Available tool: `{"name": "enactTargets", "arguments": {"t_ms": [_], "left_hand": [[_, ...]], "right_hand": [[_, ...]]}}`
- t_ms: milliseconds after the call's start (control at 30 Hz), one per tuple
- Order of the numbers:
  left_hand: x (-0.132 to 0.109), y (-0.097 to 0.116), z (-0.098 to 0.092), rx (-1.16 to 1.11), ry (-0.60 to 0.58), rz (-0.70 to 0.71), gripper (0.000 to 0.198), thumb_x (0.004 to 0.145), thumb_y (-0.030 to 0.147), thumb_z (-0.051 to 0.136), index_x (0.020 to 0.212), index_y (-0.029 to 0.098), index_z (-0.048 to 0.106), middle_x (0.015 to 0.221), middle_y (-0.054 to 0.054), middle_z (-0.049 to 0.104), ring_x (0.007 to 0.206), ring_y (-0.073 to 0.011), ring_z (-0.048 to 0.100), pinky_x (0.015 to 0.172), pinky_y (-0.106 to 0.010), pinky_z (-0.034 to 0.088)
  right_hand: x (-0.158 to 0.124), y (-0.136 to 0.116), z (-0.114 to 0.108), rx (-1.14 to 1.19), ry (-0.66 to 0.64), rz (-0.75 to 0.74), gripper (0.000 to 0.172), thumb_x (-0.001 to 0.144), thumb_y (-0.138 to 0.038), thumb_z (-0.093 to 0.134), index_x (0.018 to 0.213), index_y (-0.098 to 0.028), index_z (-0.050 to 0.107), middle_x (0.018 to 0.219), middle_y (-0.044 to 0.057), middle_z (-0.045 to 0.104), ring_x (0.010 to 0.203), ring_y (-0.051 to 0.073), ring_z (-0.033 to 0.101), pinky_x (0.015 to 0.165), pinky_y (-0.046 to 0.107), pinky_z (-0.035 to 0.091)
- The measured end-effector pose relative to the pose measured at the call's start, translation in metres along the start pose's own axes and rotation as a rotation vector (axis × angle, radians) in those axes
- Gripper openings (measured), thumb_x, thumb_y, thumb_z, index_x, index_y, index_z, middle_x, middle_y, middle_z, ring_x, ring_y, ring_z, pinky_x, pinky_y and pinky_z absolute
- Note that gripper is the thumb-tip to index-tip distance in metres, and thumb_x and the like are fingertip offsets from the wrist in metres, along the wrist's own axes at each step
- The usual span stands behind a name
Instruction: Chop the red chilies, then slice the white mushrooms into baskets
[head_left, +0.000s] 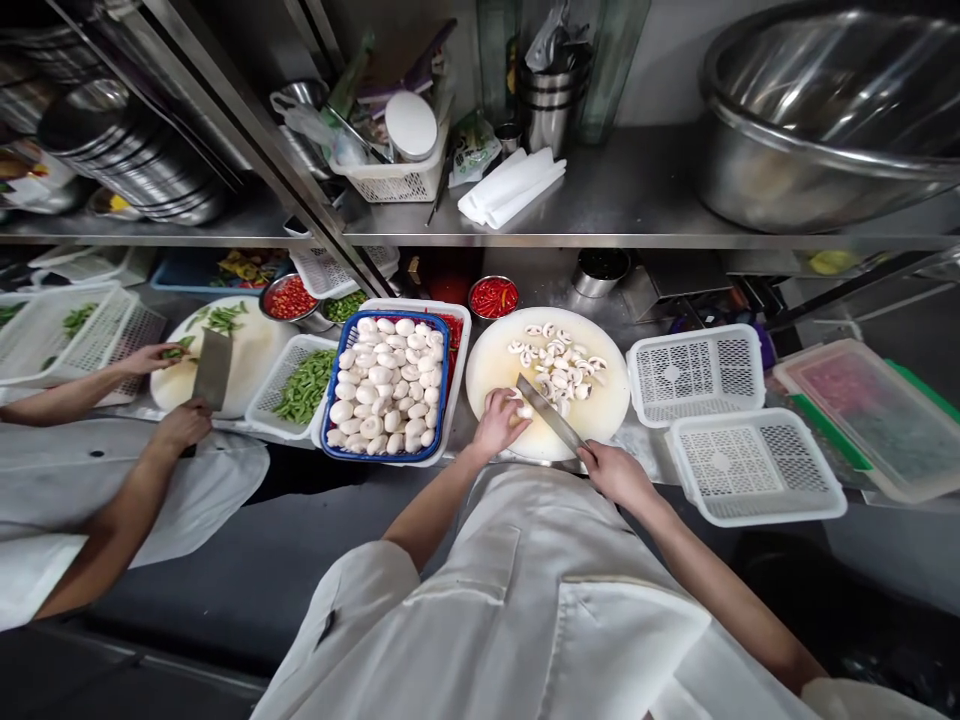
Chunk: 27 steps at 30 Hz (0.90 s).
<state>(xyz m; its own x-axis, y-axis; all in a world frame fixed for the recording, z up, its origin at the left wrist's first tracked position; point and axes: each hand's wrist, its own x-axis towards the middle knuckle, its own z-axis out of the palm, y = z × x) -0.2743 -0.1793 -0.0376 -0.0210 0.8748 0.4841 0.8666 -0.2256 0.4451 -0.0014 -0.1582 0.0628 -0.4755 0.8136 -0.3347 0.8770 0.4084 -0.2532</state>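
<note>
A round white cutting board (495, 365) lies in front of me, with sliced mushrooms (561, 362) scattered over its upper right part. On the board's lower left my left hand (501, 424) is closed on a whole white mushroom (523, 408). The handle of a kitchen knife (551, 415) is in my right hand (616, 472), and its blade slants up and left to beside that mushroom. Left of the board, a blue basket (327, 425) full of whole white mushrooms (390, 380) rests on a white tray.
At left a co-worker's hands (184, 425) hold a cleaver (213, 368) over another board. Cut green vegetables (306, 386) fill a white basket between us. Two white baskets (697, 372) and a lidded container (870, 415) stand at right. A steel shelf (637, 200) overhangs the counter's back.
</note>
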Motion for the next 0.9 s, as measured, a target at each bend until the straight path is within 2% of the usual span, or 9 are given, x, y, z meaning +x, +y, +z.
{"name": "enactTargets", "arguments": {"t_ms": [100, 200, 400, 600, 733, 900], "left_hand": [[-0.007, 0.000, -0.004, -0.013, -0.026, 0.029, 0.024, 0.095, 0.038, 0.072, 0.114, 0.023, 0.069, 0.130, -0.013, 0.057, 0.132, -0.0315, 0.049, 0.113, -0.053, 0.050], [-0.005, -0.001, -0.010, -0.017, -0.061, 0.036, 0.018, 0.097, 0.033, 0.066, 0.112, 0.024, 0.071, 0.126, -0.012, 0.059, 0.130, -0.0309, 0.050, 0.111, -0.052, 0.052], [0.008, 0.001, -0.008, -0.005, -0.057, 0.038, 0.022, 0.099, 0.040, 0.065, 0.111, 0.023, 0.073, 0.117, -0.011, 0.061, 0.121, -0.0296, 0.053, 0.106, -0.049, 0.053], [0.008, -0.003, -0.009, -0.023, -0.082, 0.066, 0.024, 0.100, 0.039, 0.066, 0.115, 0.023, 0.073, 0.119, -0.012, 0.060, 0.122, -0.0296, 0.051, 0.108, -0.049, 0.052], [0.007, -0.006, -0.010, -0.055, -0.106, 0.068, 0.022, 0.100, 0.034, 0.063, 0.117, 0.022, 0.072, 0.120, -0.012, 0.060, 0.125, -0.0302, 0.050, 0.110, -0.050, 0.051], [0.008, -0.006, -0.010, -0.070, -0.088, 0.085, 0.022, 0.102, 0.037, 0.061, 0.114, 0.022, 0.071, 0.120, -0.012, 0.060, 0.124, -0.0296, 0.052, 0.109, -0.050, 0.052]], "right_hand": [[0.000, -0.004, -0.004, 0.011, -0.012, 0.002, 0.035, 0.110, -0.036, 0.040, 0.105, -0.020, 0.071, 0.102, 0.013, 0.080, 0.091, 0.026, 0.071, 0.070, 0.031, 0.034], [0.001, -0.006, -0.009, 0.011, -0.021, 0.002, 0.036, 0.111, -0.036, 0.039, 0.107, -0.020, 0.071, 0.104, 0.013, 0.080, 0.092, 0.026, 0.071, 0.070, 0.031, 0.035], [-0.002, -0.008, -0.020, 0.032, -0.013, -0.042, 0.036, 0.110, -0.037, 0.041, 0.102, -0.021, 0.072, 0.098, 0.012, 0.079, 0.090, 0.026, 0.070, 0.071, 0.031, 0.035], [-0.003, -0.005, -0.019, 0.056, -0.051, -0.044, 0.034, 0.110, -0.036, 0.042, 0.104, -0.020, 0.071, 0.096, 0.012, 0.079, 0.087, 0.025, 0.070, 0.071, 0.030, 0.035], [0.007, -0.008, -0.014, 0.099, -0.080, -0.050, 0.033, 0.109, -0.035, 0.044, 0.105, -0.019, 0.072, 0.098, 0.012, 0.079, 0.090, 0.025, 0.071, 0.072, 0.029, 0.037], [0.031, -0.027, -0.007, 0.071, -0.098, -0.028, 0.033, 0.110, -0.029, 0.042, 0.108, -0.017, 0.072, 0.104, 0.014, 0.080, 0.095, 0.025, 0.072, 0.073, 0.029, 0.038]]}}
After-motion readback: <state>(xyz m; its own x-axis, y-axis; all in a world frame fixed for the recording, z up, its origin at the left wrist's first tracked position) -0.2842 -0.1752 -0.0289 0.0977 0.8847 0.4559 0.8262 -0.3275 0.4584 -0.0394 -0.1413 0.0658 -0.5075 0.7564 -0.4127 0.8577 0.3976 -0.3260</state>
